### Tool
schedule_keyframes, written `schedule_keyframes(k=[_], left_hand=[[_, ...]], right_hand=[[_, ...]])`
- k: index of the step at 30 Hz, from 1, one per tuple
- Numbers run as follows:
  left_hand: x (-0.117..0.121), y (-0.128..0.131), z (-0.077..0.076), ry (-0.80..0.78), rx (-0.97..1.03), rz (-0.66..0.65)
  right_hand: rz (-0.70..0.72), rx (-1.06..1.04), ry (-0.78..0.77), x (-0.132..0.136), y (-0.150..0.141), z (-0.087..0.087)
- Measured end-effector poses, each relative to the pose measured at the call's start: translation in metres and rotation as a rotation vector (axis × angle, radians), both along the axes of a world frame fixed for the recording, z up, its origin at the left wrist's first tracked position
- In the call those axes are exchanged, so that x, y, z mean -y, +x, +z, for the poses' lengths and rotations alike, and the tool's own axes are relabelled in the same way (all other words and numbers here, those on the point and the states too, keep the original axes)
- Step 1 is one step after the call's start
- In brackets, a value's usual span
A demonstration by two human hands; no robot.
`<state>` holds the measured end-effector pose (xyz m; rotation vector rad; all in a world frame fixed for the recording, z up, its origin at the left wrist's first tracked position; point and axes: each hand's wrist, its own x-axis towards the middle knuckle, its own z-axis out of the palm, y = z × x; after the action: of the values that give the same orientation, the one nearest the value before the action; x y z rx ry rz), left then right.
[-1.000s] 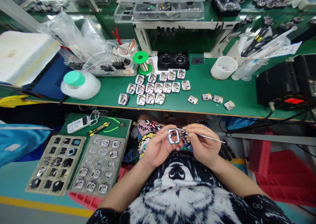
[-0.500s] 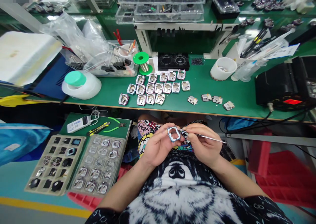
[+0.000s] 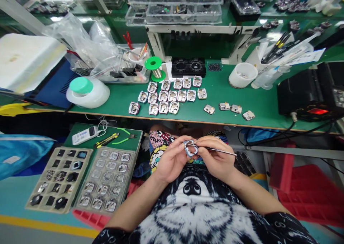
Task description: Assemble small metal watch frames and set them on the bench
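Note:
Above my lap, my left hand grips a blue-edged watch case frame by its rim, its square opening facing up. My right hand pinches a pair of thin metal tweezers, whose tips reach into the frame's opening. Whether the tips hold a small part is too fine to see. On the bench beyond, several similar watch case frames lie in loose rows. Several small grey modules rest to their right.
A green bench spans the front, bearing a solder spool, a pump bottle, a white cup and a black soldering station. Low at left are two compartment trays, with pliers behind them.
My right hand has moved slightly left, bringing the tweezers further across the frame's opening. The frame has shifted a little to the right and turned slightly in my left hand.

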<state>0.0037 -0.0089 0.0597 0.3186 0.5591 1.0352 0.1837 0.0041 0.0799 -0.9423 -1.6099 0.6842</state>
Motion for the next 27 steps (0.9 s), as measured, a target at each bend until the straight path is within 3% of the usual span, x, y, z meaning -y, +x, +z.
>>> schedule_keyframes(k=[27], left_hand=[[0.001,0.003,-0.003,0.020,-0.053,0.032]], right_hand=[[-0.113,-0.020,0.058,0.004,0.001,-0.014]])
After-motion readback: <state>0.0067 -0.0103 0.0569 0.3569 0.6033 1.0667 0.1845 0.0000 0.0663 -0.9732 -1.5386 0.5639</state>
